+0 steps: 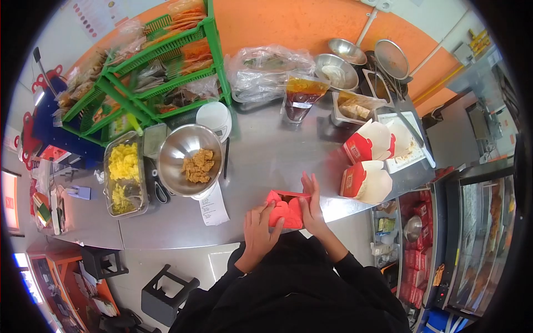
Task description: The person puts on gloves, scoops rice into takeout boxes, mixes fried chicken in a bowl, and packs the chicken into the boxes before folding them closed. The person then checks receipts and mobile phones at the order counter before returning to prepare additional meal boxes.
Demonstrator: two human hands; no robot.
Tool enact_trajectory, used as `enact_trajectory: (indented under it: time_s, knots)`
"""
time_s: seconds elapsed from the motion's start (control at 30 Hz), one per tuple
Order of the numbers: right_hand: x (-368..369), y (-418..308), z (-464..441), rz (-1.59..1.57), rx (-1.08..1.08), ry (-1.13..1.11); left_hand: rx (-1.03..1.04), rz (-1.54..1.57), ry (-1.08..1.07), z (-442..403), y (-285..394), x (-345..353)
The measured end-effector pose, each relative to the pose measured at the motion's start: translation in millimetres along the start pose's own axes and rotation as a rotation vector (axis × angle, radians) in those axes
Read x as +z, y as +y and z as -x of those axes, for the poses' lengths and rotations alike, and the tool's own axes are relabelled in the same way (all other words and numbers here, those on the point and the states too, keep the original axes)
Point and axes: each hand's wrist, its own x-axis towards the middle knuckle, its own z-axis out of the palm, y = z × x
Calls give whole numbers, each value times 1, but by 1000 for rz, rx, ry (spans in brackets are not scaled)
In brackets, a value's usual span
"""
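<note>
A red paper takeaway box (pixel 287 214) is at the front edge of the steel table, its top flaps folded inward with a dark gap at the far side. My left hand (pixel 260 232) grips its left side, fingers closed against the card. Along the right side my right hand (pixel 314 210) presses the box, fingers pointing up and away. What the box contains is hidden. Left of my hands, a steel bowl (pixel 171 145) holds brown fried pieces (pixel 198 166), with a printed receipt (pixel 214 208) in front of it.
Two open red-and-white boxes (pixel 371 187) stand at right, near a white board (pixel 410 161) with a knife. At left are a clear tray of yellow food (pixel 123 169), scissors (pixel 160 190) and a white scale (pixel 214 117). Green crates (pixel 161 75) and a sauce pouch (pixel 301 102) stand behind.
</note>
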Motion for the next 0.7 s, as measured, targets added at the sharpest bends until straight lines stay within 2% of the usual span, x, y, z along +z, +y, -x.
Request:
enact_trajectory:
  time_s: [0.03,0.13,0.23,0.33,0.53,0.7]
  knots:
    - [3,0,-1,-64,-7,37,9,-33,-11,-3,2,-2]
    - [-2,-8,1,-22,31,-43,4,-35,-11,-5,5,3]
    - [-12,-18,1,115,0,-114,3,19,9,-8,6,5]
    - [-21,-24,2,414,-151,-178,-8,51,-31,-15,12,-3]
    - [-13,-36,8,135,-38,-177,-33,202,-77,-13,8,-2]
    - [-25,-36,7,304,-141,-257,-92,287,35,-11,8,8]
